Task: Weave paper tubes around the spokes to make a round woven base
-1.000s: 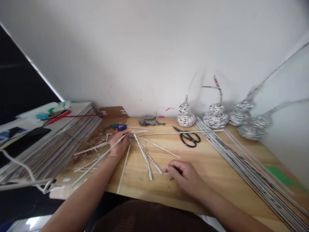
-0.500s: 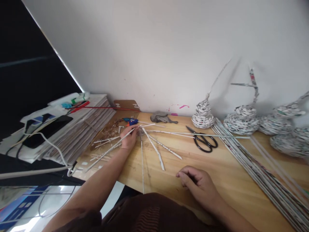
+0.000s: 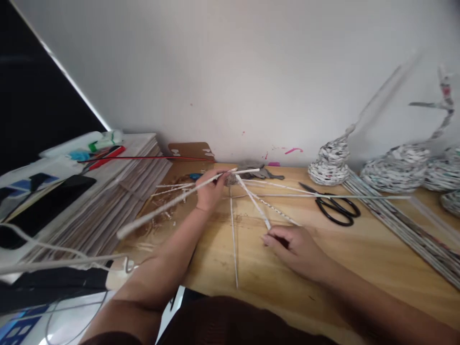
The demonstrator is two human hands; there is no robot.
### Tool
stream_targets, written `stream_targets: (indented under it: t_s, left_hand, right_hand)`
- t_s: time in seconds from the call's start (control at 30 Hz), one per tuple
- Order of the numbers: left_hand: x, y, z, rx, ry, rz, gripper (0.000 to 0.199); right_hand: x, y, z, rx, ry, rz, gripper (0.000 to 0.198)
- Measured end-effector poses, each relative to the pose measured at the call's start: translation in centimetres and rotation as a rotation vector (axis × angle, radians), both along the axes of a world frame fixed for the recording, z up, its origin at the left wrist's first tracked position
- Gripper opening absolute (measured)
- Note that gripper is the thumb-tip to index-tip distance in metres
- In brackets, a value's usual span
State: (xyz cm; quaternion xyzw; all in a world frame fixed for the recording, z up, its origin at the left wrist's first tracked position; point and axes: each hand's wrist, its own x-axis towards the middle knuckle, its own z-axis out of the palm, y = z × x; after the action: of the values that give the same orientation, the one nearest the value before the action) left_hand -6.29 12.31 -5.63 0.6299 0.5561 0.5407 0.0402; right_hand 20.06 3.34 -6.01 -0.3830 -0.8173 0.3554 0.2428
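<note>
My left hand is closed around a small woven paper piece in the middle of the table. Rolled newspaper strips spread out from it in several directions. One long strip runs across the left hand toward the lower left. My right hand has its fingers closed at the lower end of a wide white paper strip that slants down from the woven piece. A thin strip hangs toward the table's front edge. Another long strip reaches right, passing over black-handled scissors.
Woven paper gourd shapes stand along the wall at the right, beside a bundle of newspaper rolls. At left are a stack of newspapers and a dark phone. A grey cloth lies behind the woven piece.
My right hand has gone from lying apart on the table to closing on the wide strip's end. My left hand and the woven piece appear further right as the view turned left.
</note>
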Motion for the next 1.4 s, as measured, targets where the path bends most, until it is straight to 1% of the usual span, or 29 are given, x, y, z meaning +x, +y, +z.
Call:
stream_targets:
  t_s: [0.03,0.07,0.13,0.17,0.3,0.43,0.53,0.63,0.73,0.87,1.0,1.1,1.2,1.3,1.4]
  left_hand:
    - [0.0,0.0,-0.6,0.017,0.025,0.009,0.016]
    - [-0.1,-0.2,-1.2,0.000,0.031,-0.009,0.015]
    - [-0.2,-0.6,-2.0,-0.040,-0.010,-0.026,0.014]
    - [-0.2,-0.8,-2.2,-0.053,-0.045,-0.030,0.014]
    - [0.1,-1.4,-1.9,-0.102,-0.077,-0.079,0.013]
    - [0.2,-1.3,-1.8,-0.096,-0.093,-0.104,0.014]
    - [0.0,-0.9,-1.8,-0.043,-0.085,-0.105,0.014]
    - [-0.1,-0.8,-1.4,0.059,-0.019,-0.082,0.013]
    - [-0.2,-0.8,-1.0,0.130,0.010,-0.072,0.014]
    - [-0.2,-0.7,-1.2,0.157,0.021,-0.103,0.011]
    - [-0.6,-0.3,-1.4,0.158,0.024,-0.135,0.009]
    - [-1.1,-0.1,-1.4,0.168,-0.019,-0.115,0.012]
    - [-1.4,-0.1,-1.3,0.180,-0.083,-0.099,0.015]
    - [-1.0,-0.3,-1.4,0.175,-0.115,-0.125,0.015]
    - [-0.5,-0.8,-1.5,0.164,-0.106,-0.153,0.014]
  right_hand:
    - [-0.9,0.4,-0.2,0.044,-0.008,0.039,0.034]
    - [-1.6,0.5,-0.4,0.085,-0.014,0.077,0.031]
    - [-2.2,0.5,-0.8,0.154,-0.018,0.127,0.025]
    - [-2.2,0.4,-0.9,0.167,-0.007,0.122,0.022]
    - [-1.5,0.0,-0.6,0.154,0.070,0.010,0.015]
    - [-1.8,0.2,-0.2,0.233,0.085,-0.002,0.015]
    - [-2.0,0.1,-0.2,0.262,0.079,0.025,0.016]
    - [-1.9,-0.2,-0.3,0.269,0.067,0.024,0.018]
    - [-1.9,-0.4,-0.4,0.287,0.050,-0.071,0.028]
    - [-1.6,-0.5,-0.6,0.241,0.064,-0.229,0.042]
    - [-1.0,-0.3,-0.7,0.283,0.073,-0.356,0.051]
    - [-0.6,0.1,-0.5,0.326,0.086,-0.448,0.049]
    - [-0.1,0.8,-0.3,0.335,0.108,-0.523,0.045]
    - [0.6,1.5,-0.4,0.337,0.146,-0.590,0.043]
    - [1.2,1.8,-0.7,0.333,0.142,-0.625,0.042]
